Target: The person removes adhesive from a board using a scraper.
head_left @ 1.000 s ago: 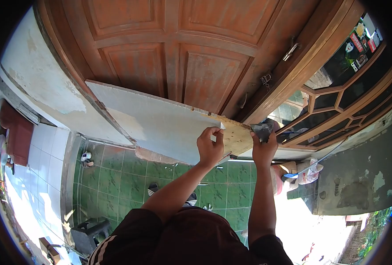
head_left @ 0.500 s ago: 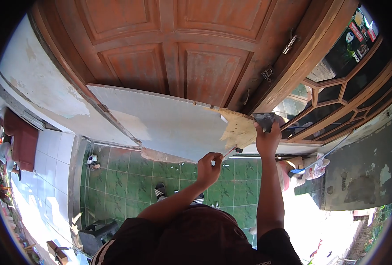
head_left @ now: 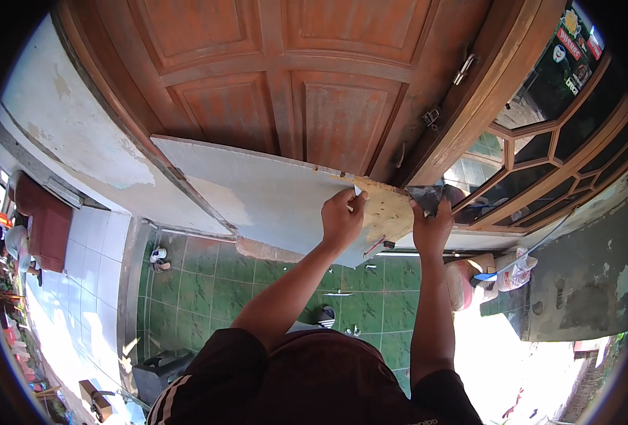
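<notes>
A large grey-white board (head_left: 278,195) leans across the lower part of the brown wooden door (head_left: 349,106), with bare yellowish wood (head_left: 388,212) at its right end. My left hand (head_left: 344,219) is pinched at a small white flap of the board's covering, beside the bare wood. At the board's right corner, my right hand (head_left: 432,225) grips a dark flat piece (head_left: 426,195). Below the bare wood, a thin red item with a black end (head_left: 388,245) lies against the board's lower edge.
Green floor tiles (head_left: 257,273) with white scraps and a striped sandal (head_left: 326,316) lie below. A white bag (head_left: 516,273) and blue-headed brush (head_left: 485,276) stand at right. A black stool (head_left: 157,375) is at lower left.
My left hand has moved up from the board's lower edge to the white flap. My right hand stays on the dark piece. A white strip now shows on the floor tiles.
</notes>
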{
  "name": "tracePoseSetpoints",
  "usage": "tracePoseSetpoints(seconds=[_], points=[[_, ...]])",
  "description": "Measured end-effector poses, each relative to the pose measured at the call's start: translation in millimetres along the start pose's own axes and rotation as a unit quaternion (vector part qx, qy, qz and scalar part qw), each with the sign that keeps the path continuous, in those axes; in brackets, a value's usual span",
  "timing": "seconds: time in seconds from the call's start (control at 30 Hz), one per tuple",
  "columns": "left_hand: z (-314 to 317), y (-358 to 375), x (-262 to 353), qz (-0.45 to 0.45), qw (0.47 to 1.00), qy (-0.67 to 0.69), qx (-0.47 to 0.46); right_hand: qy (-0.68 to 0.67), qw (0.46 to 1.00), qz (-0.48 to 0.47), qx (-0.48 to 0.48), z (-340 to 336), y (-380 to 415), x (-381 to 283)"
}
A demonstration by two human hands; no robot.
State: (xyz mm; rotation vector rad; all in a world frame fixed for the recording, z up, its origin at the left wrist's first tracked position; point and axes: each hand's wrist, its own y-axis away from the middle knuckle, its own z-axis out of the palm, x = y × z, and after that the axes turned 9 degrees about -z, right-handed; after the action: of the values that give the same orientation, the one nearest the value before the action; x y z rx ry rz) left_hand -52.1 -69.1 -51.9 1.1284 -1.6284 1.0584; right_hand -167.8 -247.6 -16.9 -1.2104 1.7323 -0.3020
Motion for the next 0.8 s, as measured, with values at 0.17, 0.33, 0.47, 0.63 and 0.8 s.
tracePoseSetpoints(seconds=[0.17,0.33,0.47,0.63,0.8], points=[[-1,0,-6,-0.023,0.999,0.035,-0.017,0.015,1.000,-0.010,0.005,0,-2,-4],[-3,-2,-23,-0.019,0.997,0.065,-0.029,0.018,1.000,-0.006,0.015,1,-5,-7],[-4,2,-33,-0.039,0.993,0.105,-0.044,0.013,1.000,-0.006,0.016,1,-4,-6],[-13,9,-33,-0.049,0.996,0.070,-0.032,0.013,1.000,-0.003,0.013,3,-4,-3],[-16,15,-36,-0.045,0.996,0.079,-0.017,0.011,1.000,0.005,0.010,6,-5,2]])
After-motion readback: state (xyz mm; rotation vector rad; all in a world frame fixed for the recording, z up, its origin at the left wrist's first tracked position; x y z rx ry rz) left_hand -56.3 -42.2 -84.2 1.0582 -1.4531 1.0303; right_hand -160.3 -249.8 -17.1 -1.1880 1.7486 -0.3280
